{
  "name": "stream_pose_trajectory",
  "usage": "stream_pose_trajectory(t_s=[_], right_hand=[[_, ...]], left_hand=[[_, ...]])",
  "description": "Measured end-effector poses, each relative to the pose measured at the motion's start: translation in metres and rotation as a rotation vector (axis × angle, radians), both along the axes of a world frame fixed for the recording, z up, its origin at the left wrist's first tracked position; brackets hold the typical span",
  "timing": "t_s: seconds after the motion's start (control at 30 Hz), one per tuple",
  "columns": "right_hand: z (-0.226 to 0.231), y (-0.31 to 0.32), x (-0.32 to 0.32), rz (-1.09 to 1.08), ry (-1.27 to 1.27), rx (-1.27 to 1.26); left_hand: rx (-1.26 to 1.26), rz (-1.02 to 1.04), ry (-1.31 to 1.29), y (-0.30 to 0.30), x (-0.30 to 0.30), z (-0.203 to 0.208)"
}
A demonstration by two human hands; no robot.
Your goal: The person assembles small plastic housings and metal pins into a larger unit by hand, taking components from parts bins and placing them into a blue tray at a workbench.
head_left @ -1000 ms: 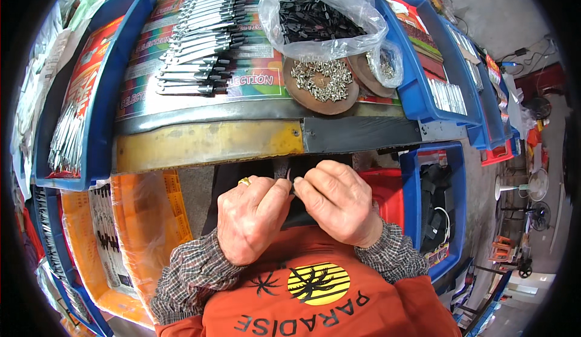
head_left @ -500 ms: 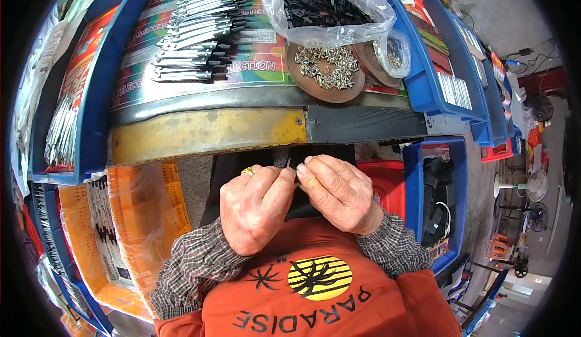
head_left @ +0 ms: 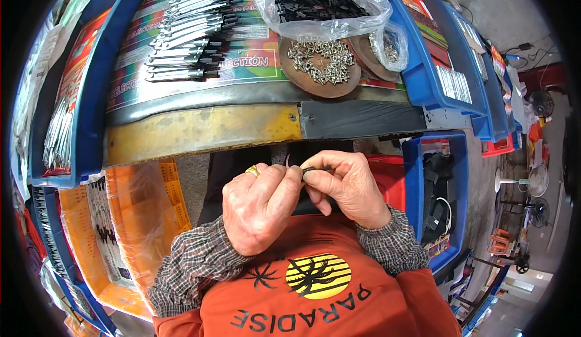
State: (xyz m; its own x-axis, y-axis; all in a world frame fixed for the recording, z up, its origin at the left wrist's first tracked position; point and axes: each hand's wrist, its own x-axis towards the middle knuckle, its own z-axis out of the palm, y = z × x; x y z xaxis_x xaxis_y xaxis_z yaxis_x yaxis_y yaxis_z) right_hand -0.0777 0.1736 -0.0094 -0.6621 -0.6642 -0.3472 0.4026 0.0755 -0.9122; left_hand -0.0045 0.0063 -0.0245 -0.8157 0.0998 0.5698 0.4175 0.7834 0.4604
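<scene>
Below the bench edge, my two hands meet in front of my body. My right hand (head_left: 346, 185) is closed in a pinch on a small dark piece (head_left: 317, 169), whose end sticks out past the fingertips. My left hand (head_left: 257, 207), with a yellow ring on one finger, is curled closed against the other end of that piece. What its fingers hold is hidden. On the bench are slim silver metal tools with black ends (head_left: 192, 40), laid in an overlapping row. Beside them a round brown dish (head_left: 290, 79) holds many small silver fasteners (head_left: 321, 63).
An open clear plastic bag (head_left: 369, 25) full of small black parts stands behind the dish. The bench's front edge (head_left: 212, 128) runs ahead of my hands. Blue trays (head_left: 91, 149) flank the bench. Below are an orange crate (head_left: 118, 228) and a blue bin (head_left: 457, 204).
My right hand has turned and its fingers have shifted, so the small dark piece now shows between its fingertips. My left hand stays nearly in place. The view has shifted slightly.
</scene>
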Motion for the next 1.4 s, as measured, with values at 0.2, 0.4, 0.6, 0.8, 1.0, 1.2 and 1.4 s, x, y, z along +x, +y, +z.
stream_pose_trajectory(t_s=[0.2, 0.4, 0.6, 0.8, 1.0, 1.2, 1.4], right_hand=[[-0.007, -0.005, 0.011, -0.087, 0.065, 0.0], [-0.013, -0.008, 0.012, -0.12, 0.133, -0.004], [-0.015, -0.011, 0.011, -0.13, 0.216, -0.018], [0.009, -0.005, -0.02, -0.223, 0.798, 0.146], [0.005, -0.01, -0.065, -0.256, 1.602, 0.409], [0.002, -0.016, -0.069, -0.239, 1.621, 0.517], [-0.002, -0.018, -0.071, -0.245, 1.633, 0.496]], left_hand=[[0.028, -0.001, 0.008, 0.001, 0.0, -0.003], [0.038, 0.011, 0.005, 0.001, -0.002, -0.008], [0.043, 0.037, 0.005, -0.001, -0.004, -0.001], [0.097, 0.038, 0.019, -0.006, -0.011, 0.01], [0.123, 0.093, -0.002, -0.016, -0.009, 0.005], [0.09, 0.099, -0.027, -0.025, -0.008, 0.003], [0.111, 0.091, -0.051, -0.028, -0.008, 0.001]])
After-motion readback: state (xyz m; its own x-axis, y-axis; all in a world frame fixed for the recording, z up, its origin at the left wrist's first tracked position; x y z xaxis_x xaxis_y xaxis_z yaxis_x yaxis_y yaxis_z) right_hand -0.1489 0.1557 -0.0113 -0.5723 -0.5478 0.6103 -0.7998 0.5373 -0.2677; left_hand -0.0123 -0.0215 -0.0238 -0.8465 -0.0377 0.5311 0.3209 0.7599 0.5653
